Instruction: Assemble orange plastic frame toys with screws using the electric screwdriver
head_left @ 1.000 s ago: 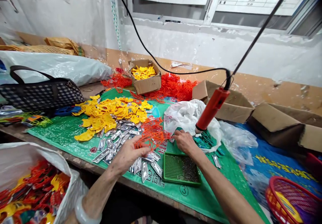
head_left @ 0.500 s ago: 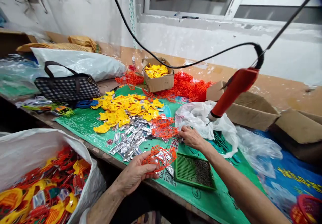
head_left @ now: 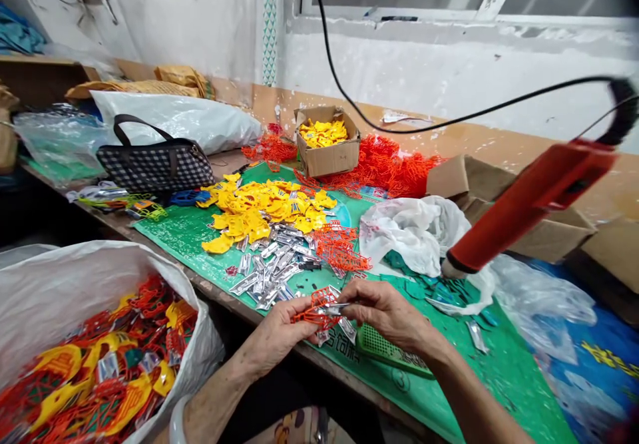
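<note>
My left hand [head_left: 279, 334] is closed on an orange lattice-like plastic piece [head_left: 315, 312], held above the table's front edge. My right hand [head_left: 387, 311] pinches a small silvery metal piece [head_left: 335, 309] against that orange piece; its fingertips partly cover the contact. Under my right hand lies a green tray [head_left: 394, 354], mostly hidden by the hand and forearm. More orange lattice pieces [head_left: 342, 247] lie just beyond my hands, beside a heap of shiny silvery metal pieces [head_left: 272, 267]. Behind these is a pile of yellow plastic pieces [head_left: 264, 208].
A red electric screwdriver [head_left: 534, 208] hangs from a cable at right, over a white plastic bag [head_left: 414, 231] and teal pieces. A large white sack [head_left: 190, 291] of orange and yellow parts stands at lower left. Farther back are a cardboard box [head_left: 329, 159] and a checked bag [head_left: 157, 168].
My right hand has come from beside the white bag to the orange piece in my left hand, bringing a silvery piece against it. The view has shifted, and the screwdriver appears farther right.
</note>
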The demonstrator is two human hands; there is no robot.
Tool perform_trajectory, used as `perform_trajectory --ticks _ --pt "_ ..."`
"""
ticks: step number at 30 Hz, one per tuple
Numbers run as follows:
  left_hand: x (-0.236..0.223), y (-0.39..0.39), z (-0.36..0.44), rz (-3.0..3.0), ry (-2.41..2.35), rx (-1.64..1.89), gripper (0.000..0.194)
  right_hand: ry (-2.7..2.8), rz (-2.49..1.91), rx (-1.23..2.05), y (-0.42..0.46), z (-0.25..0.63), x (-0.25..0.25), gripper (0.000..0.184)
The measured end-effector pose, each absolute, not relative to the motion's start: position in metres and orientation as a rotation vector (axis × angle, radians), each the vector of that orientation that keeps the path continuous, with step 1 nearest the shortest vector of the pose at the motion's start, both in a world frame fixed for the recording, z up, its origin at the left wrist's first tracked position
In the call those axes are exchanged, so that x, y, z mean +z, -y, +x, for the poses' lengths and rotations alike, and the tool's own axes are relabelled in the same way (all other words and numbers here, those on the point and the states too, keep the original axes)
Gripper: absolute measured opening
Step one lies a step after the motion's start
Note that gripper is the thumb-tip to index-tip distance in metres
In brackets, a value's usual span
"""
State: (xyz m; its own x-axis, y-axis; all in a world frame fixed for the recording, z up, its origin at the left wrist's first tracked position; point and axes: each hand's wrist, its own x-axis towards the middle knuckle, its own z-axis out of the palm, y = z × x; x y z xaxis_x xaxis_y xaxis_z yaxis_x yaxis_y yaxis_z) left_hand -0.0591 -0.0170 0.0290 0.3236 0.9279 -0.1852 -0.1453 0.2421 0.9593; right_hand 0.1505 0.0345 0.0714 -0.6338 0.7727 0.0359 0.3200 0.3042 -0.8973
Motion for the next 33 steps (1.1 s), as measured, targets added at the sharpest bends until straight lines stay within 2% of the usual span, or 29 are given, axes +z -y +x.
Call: perform_trajectory --ticks 9,12,18,25,29,33 --pt "0.029 0.023 -0.058 1.239 -1.051 0.891 0.028 1.901 -0.931 1.379 -0.022 0.142 0.053 0.011" --pt "0.032 0.020 -0.061 1.263 -1.159 0.979 0.030 1.910 -1.027 1.347 -0.023 0.143 0.047 0.009" --pt "0.024 0.007 -0.076 1.134 -1.440 1.112 0.055 2.021 -1.337 1.027 -0.043 0.143 0.037 0.007" --pt "0.022 0.012 -0.073 0.814 -1.268 1.157 0.054 2.083 -1.953 0.528 -0.069 0.189 0.041 0.014" --pt "0.026 0.014 -0.064 0.643 -1.173 1.137 0.056 2.139 -2.227 0.457 -0.077 0.209 0.036 0.020" --pt "0.024 0.014 -0.059 0.596 -1.139 1.143 0.045 2.205 -2.300 0.465 -0.081 0.210 0.030 0.026"
